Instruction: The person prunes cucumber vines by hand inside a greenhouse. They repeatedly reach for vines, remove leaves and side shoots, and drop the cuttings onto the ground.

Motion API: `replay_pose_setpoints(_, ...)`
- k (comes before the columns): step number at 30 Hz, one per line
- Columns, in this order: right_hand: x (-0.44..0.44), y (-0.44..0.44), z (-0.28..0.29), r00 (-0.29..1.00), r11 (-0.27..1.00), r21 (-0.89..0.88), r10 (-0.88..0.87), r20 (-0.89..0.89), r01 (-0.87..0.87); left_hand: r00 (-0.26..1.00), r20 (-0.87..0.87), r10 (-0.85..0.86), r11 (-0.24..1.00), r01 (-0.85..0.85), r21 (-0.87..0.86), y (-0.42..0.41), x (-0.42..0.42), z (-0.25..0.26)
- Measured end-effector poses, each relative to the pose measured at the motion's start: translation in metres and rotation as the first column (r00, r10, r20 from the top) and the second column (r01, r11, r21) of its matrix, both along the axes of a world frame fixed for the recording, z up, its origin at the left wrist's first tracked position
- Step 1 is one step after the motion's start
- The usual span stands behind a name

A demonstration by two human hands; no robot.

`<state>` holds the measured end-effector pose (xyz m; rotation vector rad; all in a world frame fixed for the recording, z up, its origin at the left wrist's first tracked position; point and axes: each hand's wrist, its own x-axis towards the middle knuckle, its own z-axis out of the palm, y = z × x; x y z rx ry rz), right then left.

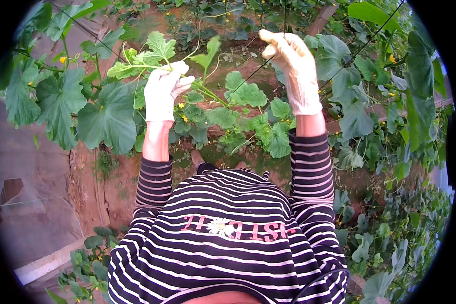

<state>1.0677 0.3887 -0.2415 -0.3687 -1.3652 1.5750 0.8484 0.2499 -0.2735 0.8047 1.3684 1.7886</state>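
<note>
My left hand (165,89), in a white glove, pinches the upper stem of a climbing vine (212,95) with yellow flowers nearby. Young light-green leaves (159,48) and thin curling tendrils stick out above those fingers. To the right, my right hand (290,70), in a cream-and-white glove, is raised with its fingers closed on a thin dark string (253,73). From that hand the string slants down left toward the vine stem. Another length of it rises above the hand. Broad leaves (247,93) hang below and between both hands.
Large-leaved vines (108,117) stand at left, with more dense foliage (353,83) at right. Other dark strings (361,49) slant across the upper corners. Plastic sheeting (34,163) covers the left side beside bare soil (121,197). My shoes (197,157) are on the ground below.
</note>
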Motion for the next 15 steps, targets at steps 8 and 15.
replay_pose_setpoints(8,-0.023,-0.060,-0.007,0.857,0.863,0.500,-0.310,0.412,0.072,0.962,-0.027,-0.273,0.962,0.272,-0.036,0.015,0.064,-0.013)
replay_pose_setpoints(15,-0.038,-0.062,-0.028,0.942,0.955,0.192,-0.265,0.204,0.227,0.949,0.134,-0.284,0.955,0.293,-0.054,0.001,0.058,-0.003)
